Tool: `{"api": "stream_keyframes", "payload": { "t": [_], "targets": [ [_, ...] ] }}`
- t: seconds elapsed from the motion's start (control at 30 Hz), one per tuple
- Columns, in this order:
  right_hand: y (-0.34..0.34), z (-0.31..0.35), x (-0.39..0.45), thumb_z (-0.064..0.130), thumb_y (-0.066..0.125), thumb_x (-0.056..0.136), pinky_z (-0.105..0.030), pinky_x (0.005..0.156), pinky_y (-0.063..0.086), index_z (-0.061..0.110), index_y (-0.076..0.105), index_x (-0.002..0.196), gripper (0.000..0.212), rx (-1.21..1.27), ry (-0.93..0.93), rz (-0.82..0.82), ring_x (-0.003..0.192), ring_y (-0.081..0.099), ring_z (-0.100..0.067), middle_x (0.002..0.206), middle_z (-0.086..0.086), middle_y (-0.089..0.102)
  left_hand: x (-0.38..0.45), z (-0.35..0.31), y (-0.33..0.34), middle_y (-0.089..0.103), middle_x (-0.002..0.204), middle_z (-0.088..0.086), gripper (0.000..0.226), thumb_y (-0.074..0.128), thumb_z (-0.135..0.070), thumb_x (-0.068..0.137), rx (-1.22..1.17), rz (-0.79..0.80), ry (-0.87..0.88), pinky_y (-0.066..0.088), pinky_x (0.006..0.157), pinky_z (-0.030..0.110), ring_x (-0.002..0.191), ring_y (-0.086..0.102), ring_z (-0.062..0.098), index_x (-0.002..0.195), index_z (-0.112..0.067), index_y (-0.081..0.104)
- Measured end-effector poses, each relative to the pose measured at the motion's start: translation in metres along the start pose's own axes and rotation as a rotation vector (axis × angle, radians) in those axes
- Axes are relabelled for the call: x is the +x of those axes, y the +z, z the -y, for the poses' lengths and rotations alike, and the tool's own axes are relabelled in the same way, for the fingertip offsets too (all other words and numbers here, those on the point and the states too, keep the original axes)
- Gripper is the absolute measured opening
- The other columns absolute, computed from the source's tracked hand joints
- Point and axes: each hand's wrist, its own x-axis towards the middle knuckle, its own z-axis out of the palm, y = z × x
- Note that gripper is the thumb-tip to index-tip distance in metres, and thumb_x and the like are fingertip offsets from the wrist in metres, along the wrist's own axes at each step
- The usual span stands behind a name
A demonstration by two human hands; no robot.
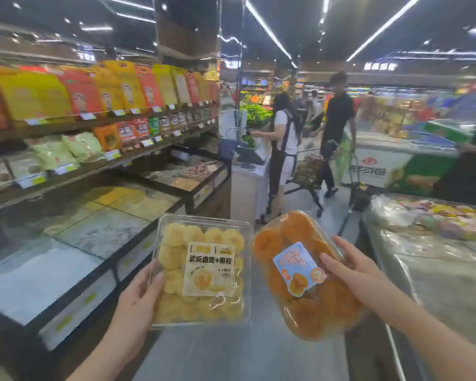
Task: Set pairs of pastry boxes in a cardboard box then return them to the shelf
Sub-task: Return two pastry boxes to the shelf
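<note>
1. Pastry boxes, two clear clamshells, both held up in the air over the aisle floor, side by side, close but apparently not touching.
2. Left hand grips the yellow pastry box at its left edge, thumb on the lid, fingers hidden under the tray. Box sits roughly level, label facing up.
3. Right hand clamps the orange pastry box from its right side, thumb pressing on the lid near the blue label, other fingers wrapped under. This box is tilted, near end lower.
4. Cardboard box not in view; frame is motion-blurred, so the step looks like carrying the pair somewhere. Can't tell whether toward the box or the shelf.
5. To do it well, my read: level the orange box before setting down, keep thumbs light so thin lids don't pop or crush, hold both by the rims, lower them flat and side by side.
6. Surroundings: snack shelves on the left, glass-topped bulk bins below them, a wrapped display on the right, shoppers and a cart ahead. Watch that traffic when moving.
</note>
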Motion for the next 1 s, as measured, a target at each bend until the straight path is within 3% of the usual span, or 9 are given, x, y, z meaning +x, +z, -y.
{"api": "stream_keyframes", "payload": {
  "t": [0.17, 0.23, 0.3, 0.43, 0.6, 0.8, 0.87, 0.93, 1.0],
  "targets": [
    [-0.079, -0.018, -0.069, 0.074, 0.076, 0.062, -0.030, 0.067, 0.061, 0.040, 0.036, 0.152, 0.104, 0.031, 0.111, -0.249, 0.084, 0.077, -0.010, 0.115, 0.006, 0.066, 0.022, 0.013, 0.101, 0.076, 0.123, 0.000, 0.035, 0.059, -0.019, 0.103, 0.039, 0.242, -0.005, 0.063, 0.079, 0.025, 0.111, 0.073, 0.021, 0.137, -0.022, 0.064],
    [-0.107, -0.025, -0.101, 0.073, 0.074, 0.071, -0.030, 0.069, 0.062, 0.041, 0.034, 0.153, 0.096, 0.046, 0.156, -0.354, 0.085, 0.077, -0.009, 0.117, 0.010, 0.063, 0.028, 0.019, 0.138, 0.076, 0.122, 0.005, 0.034, 0.057, -0.014, 0.104, 0.043, 0.349, -0.008, 0.061, 0.074, 0.019, 0.109, 0.072, 0.024, 0.136, -0.018, 0.065],
    [-0.130, -0.031, -0.134, 0.083, 0.069, 0.058, -0.026, 0.071, 0.060, 0.045, 0.036, 0.149, 0.103, -0.014, 0.189, -0.476, 0.084, 0.074, -0.001, 0.117, 0.017, 0.059, 0.031, 0.026, 0.174, 0.077, 0.119, 0.008, 0.033, 0.057, -0.013, 0.104, 0.043, 0.429, -0.016, 0.062, 0.071, 0.021, 0.100, 0.073, 0.024, 0.135, -0.018, 0.065],
    [-0.164, -0.047, -0.205, 0.091, 0.065, 0.053, -0.033, 0.085, 0.059, 0.048, 0.043, 0.141, 0.100, -0.075, 0.251, -0.721, 0.093, 0.073, -0.001, 0.122, 0.015, 0.068, 0.019, 0.028, 0.248, 0.080, 0.098, -0.013, 0.030, 0.055, -0.005, 0.103, 0.044, 0.635, -0.023, 0.061, 0.067, 0.017, 0.078, 0.074, -0.001, 0.123, -0.023, 0.068],
    [-0.169, -0.050, -0.294, 0.075, 0.067, 0.068, -0.034, 0.095, 0.055, 0.041, 0.042, 0.146, 0.089, -0.052, 0.362, -0.955, 0.111, 0.065, -0.008, 0.131, 0.012, 0.063, -0.020, 0.036, 0.320, 0.078, 0.117, 0.003, 0.039, 0.063, -0.016, 0.100, 0.034, 0.869, -0.022, 0.060, 0.091, 0.041, 0.111, 0.072, 0.021, 0.136, -0.028, 0.065],
    [-0.145, -0.061, -0.411, 0.073, 0.068, 0.076, -0.021, 0.089, 0.048, 0.032, 0.040, 0.152, 0.091, -0.076, 0.496, -1.199, 0.120, 0.059, -0.007, 0.137, 0.014, 0.056, -0.111, 0.033, 0.390, 0.078, 0.115, 0.005, 0.026, 0.061, -0.013, 0.101, 0.006, 1.112, -0.132, 0.065, 0.074, 0.034, 0.106, 0.074, 0.026, 0.122, -0.026, 0.069],
    [-0.138, -0.064, -0.452, 0.089, 0.066, 0.061, -0.029, 0.096, 0.053, 0.034, 0.044, 0.149, 0.106, -0.062, 0.522, -1.277, 0.118, 0.062, -0.006, 0.136, 0.013, 0.061, -0.156, 0.024, 0.404, 0.080, 0.101, -0.006, 0.023, 0.058, -0.011, 0.102, 0.008, 1.220, -0.139, 0.063, 0.064, 0.023, 0.084, 0.077, 0.009, 0.113, -0.028, 0.069],
    [-0.136, -0.066, -0.491, 0.078, 0.068, 0.069, -0.024, 0.092, 0.053, 0.036, 0.044, 0.147, 0.092, -0.033, 0.539, -1.334, 0.114, 0.062, -0.003, 0.135, 0.015, 0.061, -0.204, 0.015, 0.417, 0.077, 0.087, -0.015, 0.027, 0.056, -0.009, 0.102, -0.008, 1.290, -0.115, 0.055, 0.056, 0.008, 0.066, 0.069, -0.012, 0.110, -0.035, 0.064],
    [-0.139, -0.066, -0.528, 0.064, 0.070, 0.079, -0.011, 0.083, 0.046, 0.038, 0.040, 0.148, 0.080, -0.006, 0.544, -1.389, 0.107, 0.057, 0.012, 0.128, 0.025, 0.057, -0.252, 0.005, 0.427, 0.072, 0.102, -0.010, 0.030, 0.057, -0.011, 0.103, -0.008, 1.375, -0.068, 0.048, 0.060, -0.001, 0.070, 0.064, -0.022, 0.123, -0.032, 0.061]
  ]
}}
